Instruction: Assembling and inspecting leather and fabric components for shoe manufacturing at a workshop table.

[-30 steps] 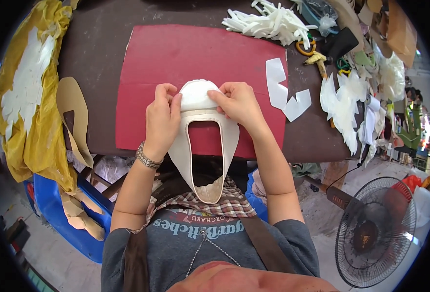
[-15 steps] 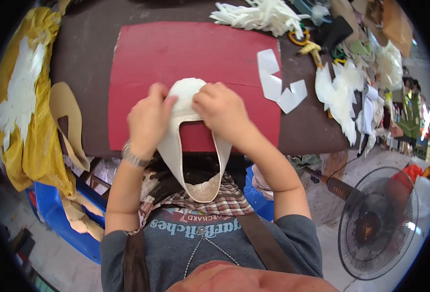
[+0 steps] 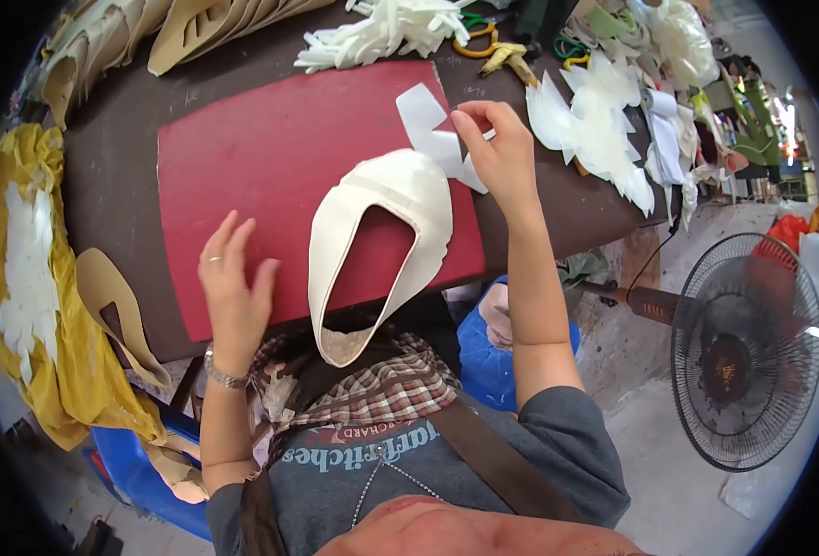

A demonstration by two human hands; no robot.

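Observation:
A white shoe upper [image 3: 428, 199] with a large cut-out opening lies on the red board [image 3: 242, 139], its narrow heel end hanging toward me over the table's near edge. To its left, my left hand [image 3: 235, 295] is open above the board's near edge, fingers spread, touching nothing visible. Up to the right, my right hand [image 3: 500, 153] has thumb and forefinger drawn together beside a flat white cut piece [image 3: 419, 116]. What the fingertips hold, if anything, cannot be made out. This hand partly covers another white piece [image 3: 471, 174].
Tan shoe uppers [image 3: 210, 32] are stacked at the far left; a single tan one [image 3: 113, 306] lies nearer. A yellow plastic sheet [image 3: 38, 352] covers the left side. White strips [image 3: 391, 32], scissors [image 3: 476, 42] and white scraps [image 3: 581, 125] lie beyond. A fan [image 3: 743, 352] stands right.
Both hands have let go of the shoe upper, which now rests tilted on the board. My left hand moved left and opened; my right hand moved right to the white pieces. The view has turned.

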